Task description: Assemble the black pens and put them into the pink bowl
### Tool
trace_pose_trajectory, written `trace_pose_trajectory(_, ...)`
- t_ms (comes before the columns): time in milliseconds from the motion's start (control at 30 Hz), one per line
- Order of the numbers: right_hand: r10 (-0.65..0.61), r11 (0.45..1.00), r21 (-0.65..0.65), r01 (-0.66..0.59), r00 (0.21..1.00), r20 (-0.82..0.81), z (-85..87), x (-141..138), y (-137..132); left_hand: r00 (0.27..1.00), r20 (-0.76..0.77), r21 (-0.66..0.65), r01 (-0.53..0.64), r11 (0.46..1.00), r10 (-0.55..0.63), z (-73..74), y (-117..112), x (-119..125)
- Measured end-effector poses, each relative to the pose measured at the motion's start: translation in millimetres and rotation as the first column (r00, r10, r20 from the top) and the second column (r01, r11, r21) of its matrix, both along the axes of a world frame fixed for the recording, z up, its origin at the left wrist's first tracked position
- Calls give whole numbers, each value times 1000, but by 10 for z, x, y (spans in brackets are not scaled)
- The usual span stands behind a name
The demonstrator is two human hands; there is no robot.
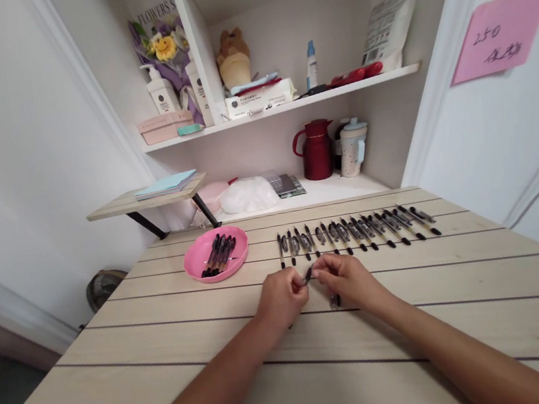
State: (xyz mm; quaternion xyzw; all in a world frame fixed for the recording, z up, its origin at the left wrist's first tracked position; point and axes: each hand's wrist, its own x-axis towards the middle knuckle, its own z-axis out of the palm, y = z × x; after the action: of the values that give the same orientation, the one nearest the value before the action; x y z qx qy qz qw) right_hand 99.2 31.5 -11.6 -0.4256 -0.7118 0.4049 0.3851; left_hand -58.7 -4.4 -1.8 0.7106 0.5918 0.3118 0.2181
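My left hand is closed round a black pen, whose dark end shows between the two hands. The fingertips of my right hand pinch that same end. Just under my right hand a clear and black pen cap lies on the table, partly covered. Beyond the hands runs a long row of uncapped black pens and loose caps, laid side by side. To the left, a pink dish holds several capped black pens.
The slatted wooden table reaches back to a white shelf unit. A small raised stand bears blue paper at the back left. A red jug and a pale cup stand behind the table. A pink note is on the right wall.
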Motion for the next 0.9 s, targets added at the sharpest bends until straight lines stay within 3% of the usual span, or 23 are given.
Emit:
trace_pose_trajectory(67,73,990,-108,-88,988,-140,12,-23,-40,922,383,-134,-10,991,61,-5,13,11)
trace_pose_trajectory(133,104,973,-177,-148,967,-234,30,-44,-83,758,634,-272,31,962,155,-10,11,26)
trace_pose_trajectory(233,136,957,-209,-202,947,-292,64,-82,-145,558,794,-371,129,920,242,-35,-4,36)
trace_pose_trajectory(367,136,963,-181,-198,942,-307,98,-146,-203,387,894,-338,255,906,224,-84,-22,49)
trace_pose_trajectory(500,82,989,-106,-106,975,-207,95,-163,-215,296,927,-318,292,902,231,-97,-40,85)
trace_pose_trajectory(567,48,999,19,-46,991,-123,79,-147,-210,274,924,-346,302,888,267,-91,-48,101)
trace_pose_trajectory(733,6,914,403,-50,994,112,62,-107,-222,174,929,-367,298,881,328,-62,-68,105)
trace_pose_trajectory(800,7,907,418,-47,995,96,80,-101,-226,144,930,-367,291,884,338,-42,-77,94)
trace_pose_trajectory(900,-28,967,251,48,996,-85,113,-69,-178,173,926,-374,279,885,337,-9,-89,72)
